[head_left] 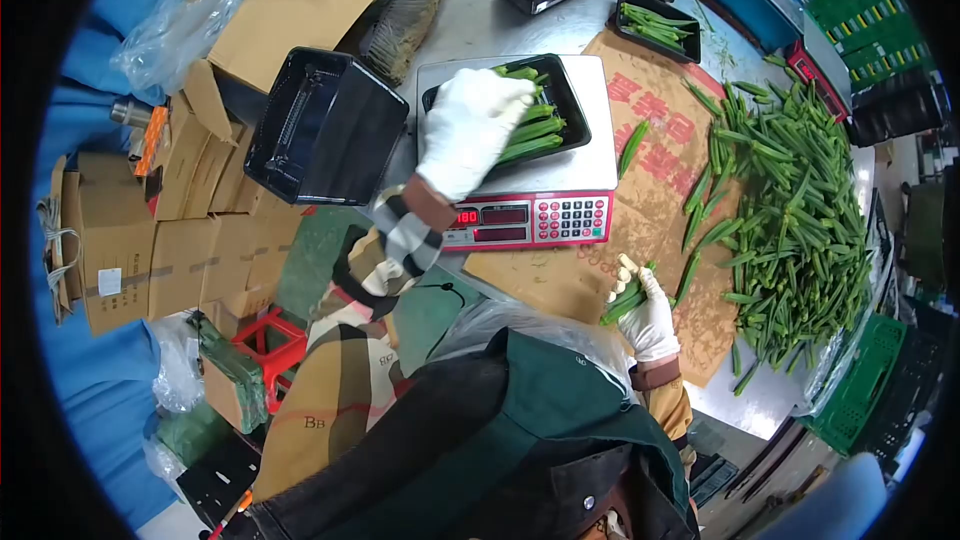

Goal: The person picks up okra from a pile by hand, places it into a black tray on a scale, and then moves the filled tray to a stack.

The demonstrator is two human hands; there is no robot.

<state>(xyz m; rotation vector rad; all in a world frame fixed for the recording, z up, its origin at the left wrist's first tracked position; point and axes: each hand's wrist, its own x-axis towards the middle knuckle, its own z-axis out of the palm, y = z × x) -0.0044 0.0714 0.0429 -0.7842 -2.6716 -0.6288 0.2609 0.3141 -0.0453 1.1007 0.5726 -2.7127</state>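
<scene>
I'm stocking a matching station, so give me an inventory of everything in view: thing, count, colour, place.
Scale: 1, silver and red, table's centre
Okra tray: 1, black, on the scale
Other okra trays: 2, black, table's far side
Tray stacks: 2, black, left of and beyond the scale
Loose okra: uncountable pile, green, right
Cardboard sheet: 1, brown, red print, beside the scale
Table: 1, silver, beneath these
Device: 1, red-edged, upper right
Cardboard boxes: several, brown, left
Stool: 1, red, lower left
Crates: several, green, right edge
Clear plastic: several pieces, colourless, left
Left hand: 1, white-gloved, over the okra tray
Right hand: 1, white-gloved, holding okra, near table edge
</scene>
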